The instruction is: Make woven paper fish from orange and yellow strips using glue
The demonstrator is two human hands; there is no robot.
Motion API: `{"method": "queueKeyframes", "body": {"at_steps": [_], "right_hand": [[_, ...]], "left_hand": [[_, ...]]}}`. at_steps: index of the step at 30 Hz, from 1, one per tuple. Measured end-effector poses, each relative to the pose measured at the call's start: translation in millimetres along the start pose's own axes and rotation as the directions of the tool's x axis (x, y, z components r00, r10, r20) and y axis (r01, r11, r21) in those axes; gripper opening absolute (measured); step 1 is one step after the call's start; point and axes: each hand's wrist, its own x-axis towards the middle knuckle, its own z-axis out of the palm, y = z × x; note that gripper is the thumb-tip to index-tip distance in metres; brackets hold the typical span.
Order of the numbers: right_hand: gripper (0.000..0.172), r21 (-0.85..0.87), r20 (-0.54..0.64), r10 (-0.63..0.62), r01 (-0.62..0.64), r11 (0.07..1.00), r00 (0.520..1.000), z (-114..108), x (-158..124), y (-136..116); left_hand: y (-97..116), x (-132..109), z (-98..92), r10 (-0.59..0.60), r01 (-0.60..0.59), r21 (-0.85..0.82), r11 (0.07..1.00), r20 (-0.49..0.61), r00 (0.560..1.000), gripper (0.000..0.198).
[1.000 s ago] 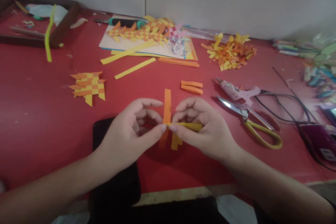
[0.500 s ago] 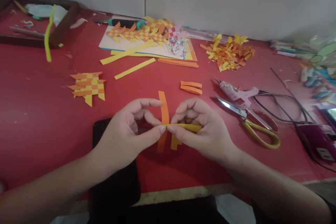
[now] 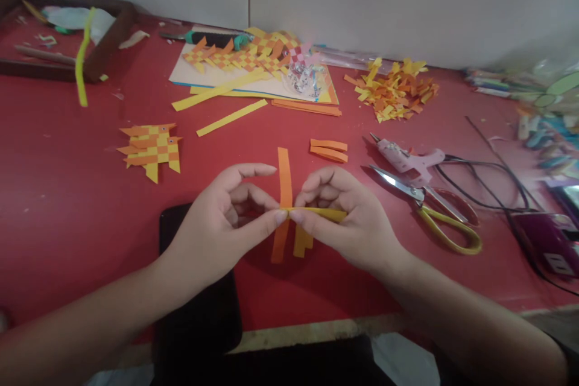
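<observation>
An orange paper strip point(image 3: 284, 178) stands crosswise between my hands, folded around a yellow paper strip point(image 3: 330, 214). My left hand point(image 3: 226, 217) pinches the crossing of the two strips between thumb and index finger. Thumb to thumb with it, my right hand point(image 3: 344, 217) pinches the yellow strip just right of the crossing. Yellow strip ends point(image 3: 301, 241) hang below my right thumb. Beyond my right hand lie short folded orange strips point(image 3: 329, 149). To the left rest woven orange and yellow paper fish point(image 3: 151, 148) with small eyes.
Scissors point(image 3: 425, 205) and a pink glue gun point(image 3: 409, 160) with its cord lie at the right. A pile of paper scraps point(image 3: 398, 90), loose yellow strips point(image 3: 233, 117) and more woven pieces point(image 3: 244, 60) are at the back. A black phone-like slab point(image 3: 199, 313) lies under my left forearm.
Both hands have risen slightly with the paper strips. The orange strip's upper end stands a little higher and straighter. Both hands keep their pinch.
</observation>
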Motion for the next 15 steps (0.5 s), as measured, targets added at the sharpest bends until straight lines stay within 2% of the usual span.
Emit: {"method": "queueKeyframes", "body": {"at_steps": [4,8,10,12,14,15], "right_hand": [[0.025,0.026,-0.032,-0.004,0.005,1.000,0.999,-4,2,3],[0.022,0.147,0.000,0.068,-0.067,0.987,0.998,-7,5,5],[0.024,0.235,0.071,0.112,-0.125,0.964,0.991,-7,6,5],[0.024,0.269,0.154,0.132,-0.170,0.948,0.979,-6,6,5],[0.021,0.235,0.195,0.126,-0.171,0.957,0.973,-5,5,4],[0.018,0.196,0.188,0.110,-0.147,0.970,0.976,-5,5,4]], "left_hand": [[-3,1,-0.6,0.003,-0.003,0.024,1.000,-0.022,1.000,0.034],[-5,0,-4.4,0.157,-0.155,0.228,0.961,0.010,0.988,0.030],[-4,0,-6.9,0.286,-0.283,0.377,0.882,0.050,0.957,0.028],[-2,0,-8.9,0.410,-0.399,0.499,0.769,0.093,0.907,0.020],[1,1,-10.2,0.491,-0.469,0.556,0.686,0.123,0.863,0.017],[2,2,-10.8,0.504,-0.482,0.565,0.670,0.131,0.854,0.016]]}}
